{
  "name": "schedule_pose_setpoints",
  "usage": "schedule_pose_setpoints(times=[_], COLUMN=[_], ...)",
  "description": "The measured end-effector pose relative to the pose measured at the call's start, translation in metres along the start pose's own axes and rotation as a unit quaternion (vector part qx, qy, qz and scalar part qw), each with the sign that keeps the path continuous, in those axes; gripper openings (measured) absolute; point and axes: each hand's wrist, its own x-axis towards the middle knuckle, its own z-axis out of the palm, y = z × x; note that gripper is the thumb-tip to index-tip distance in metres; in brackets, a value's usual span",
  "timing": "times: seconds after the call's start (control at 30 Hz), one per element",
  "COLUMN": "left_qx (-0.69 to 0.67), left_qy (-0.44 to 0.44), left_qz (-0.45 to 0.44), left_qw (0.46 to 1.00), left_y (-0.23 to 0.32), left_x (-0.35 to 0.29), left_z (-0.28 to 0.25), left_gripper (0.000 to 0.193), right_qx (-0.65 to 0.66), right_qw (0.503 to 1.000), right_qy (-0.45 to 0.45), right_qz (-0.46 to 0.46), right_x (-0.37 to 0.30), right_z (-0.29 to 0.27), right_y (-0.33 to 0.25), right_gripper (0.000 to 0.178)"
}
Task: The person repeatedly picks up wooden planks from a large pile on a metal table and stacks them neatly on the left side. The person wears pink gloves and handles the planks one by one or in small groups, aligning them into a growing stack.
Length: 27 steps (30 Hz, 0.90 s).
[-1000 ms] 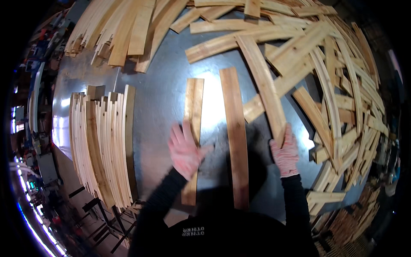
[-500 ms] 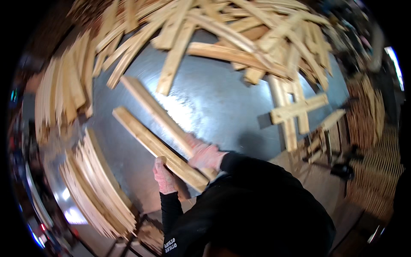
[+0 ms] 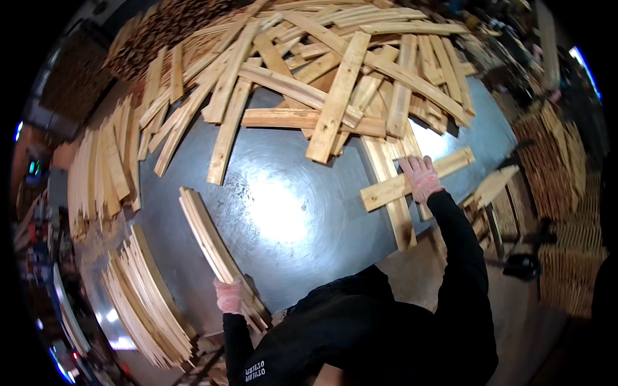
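Observation:
My left hand (image 3: 230,296), in a pale pink glove, grips a small bundle of long wooden boards (image 3: 215,241) near its close end. These boards stand on edge side by side, angled away to the far left on the metal table. Off to the right, my right hand (image 3: 421,179), gloved alike, is closed over the middle of a single wooden board (image 3: 386,193). Its fingers reach across the far edge, and the thumb is hard to make out. That board lies slantwise across other boards (image 3: 402,225) near the table's right edge.
A loose heap of boards (image 3: 338,96) covers the far side of the metal table (image 3: 302,251). Boards stand in rows at the left (image 3: 103,161) and near left (image 3: 148,296). Stacked wood (image 3: 553,167) and a dark clamp-like fixture (image 3: 521,266) are beyond the right edge.
My right hand has let go of the board in front of me and moved right onto another. The boards by my left hand, formerly apart, are now together on edge. The view has shifted.

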Motion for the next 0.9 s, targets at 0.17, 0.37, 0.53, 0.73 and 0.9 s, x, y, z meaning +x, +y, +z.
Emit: schedule_pose_setpoints(times=[0.17, 0.37, 0.53, 0.73, 0.9], left_qx=[0.087, 0.035, 0.085, 0.061, 0.009], left_qy=[0.029, 0.029, 0.024, 0.010, 0.027], left_qz=[-0.029, -0.036, -0.178, -0.228, -0.229], left_qw=[0.995, 0.998, 0.980, 0.972, 0.973], left_y=[0.013, 0.057, 0.078, 0.071, 0.035], left_x=[-0.019, -0.077, -0.099, -0.103, -0.099], left_z=[0.006, 0.030, 0.027, 0.021, 0.019], left_gripper=[0.072, 0.076, 0.094, 0.067, 0.068], right_qx=[0.056, 0.112, 0.007, -0.044, 0.063], right_qw=[0.989, 0.924, 0.808, 0.822, 0.859], right_qy=[-0.073, 0.102, 0.160, -0.014, -0.132], right_qz=[-0.116, -0.350, -0.567, -0.568, -0.490], right_x=[0.013, 0.186, 0.297, 0.264, 0.219], right_z=[-0.050, -0.137, -0.058, -0.135, -0.252], right_y=[0.025, -0.042, -0.064, -0.145, -0.295], right_gripper=[0.075, 0.060, 0.052, 0.065, 0.079])
